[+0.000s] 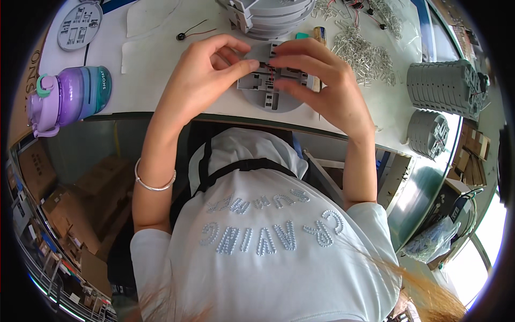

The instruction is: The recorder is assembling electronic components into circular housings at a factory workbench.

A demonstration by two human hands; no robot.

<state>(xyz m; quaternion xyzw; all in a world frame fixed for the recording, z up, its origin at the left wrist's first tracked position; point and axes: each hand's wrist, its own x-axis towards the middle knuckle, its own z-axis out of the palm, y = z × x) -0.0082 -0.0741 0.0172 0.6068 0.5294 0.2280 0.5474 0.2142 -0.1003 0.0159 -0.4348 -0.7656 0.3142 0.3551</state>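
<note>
A round grey plastic base point(270, 100) with raised compartments lies on the table in front of me. Thin red and black wires point(271, 72) run across its middle. My left hand point(206, 72) reaches over its left side, fingers curled and apart. The left thumb tip touches the base beside a small dark piece near the wires. Over the right side is my right hand point(327, 72), its fingertips on the raised parts and its thumb lower down, a gap between them. I see nothing held in either hand, though the right hand's outer fingers are partly hidden.
Grey round housings point(273, 13) are stacked behind the base. Loose metal clips point(365, 53) lie in a heap to the right, near more stacked grey parts point(445, 88). At left stand a purple-teal bottle point(80, 94) and another grey disc point(80, 26). A wired black component point(181, 36) lies nearby.
</note>
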